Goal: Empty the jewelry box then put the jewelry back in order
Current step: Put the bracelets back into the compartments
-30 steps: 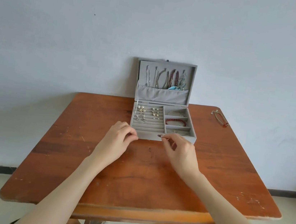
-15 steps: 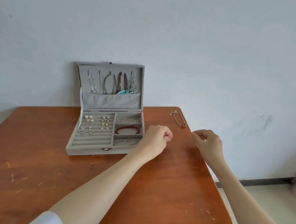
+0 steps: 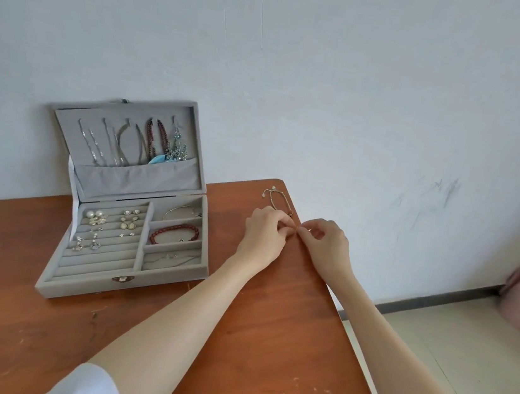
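At a worn reddish-brown wooden table (image 3: 265, 346), a person's left hand (image 3: 263, 233) and right hand (image 3: 325, 243) meet fingertip to fingertip near the far right edge, at about 1 o'clock from the table's middle. Both hands have fingers curled and pinched together on something very small between them; it is too fine to identify, though it appears to be a thin chain or clasp. Just beyond the left hand, at 12 o'clock from it, lies a slim gold-toned bracelet with a dark red bead (image 3: 276, 199), partly hidden by the knuckles.

The open grey velvet jewelry box (image 3: 91, 287) sits well apart at 9 o'clock from the hands, lid propped up with necklaces hanging inside. Pearl and silver earrings (image 3: 109, 223) fill its ring rolls; a red beaded bracelet (image 3: 174, 234) occupies the middle right compartment.

The box looks nearly full, so emptying has barely begun. The main risk is the table edge: the piece is handled right beside it, and a slip could send it to the floor. Thin chains could also tangle if laid over the bracelet.
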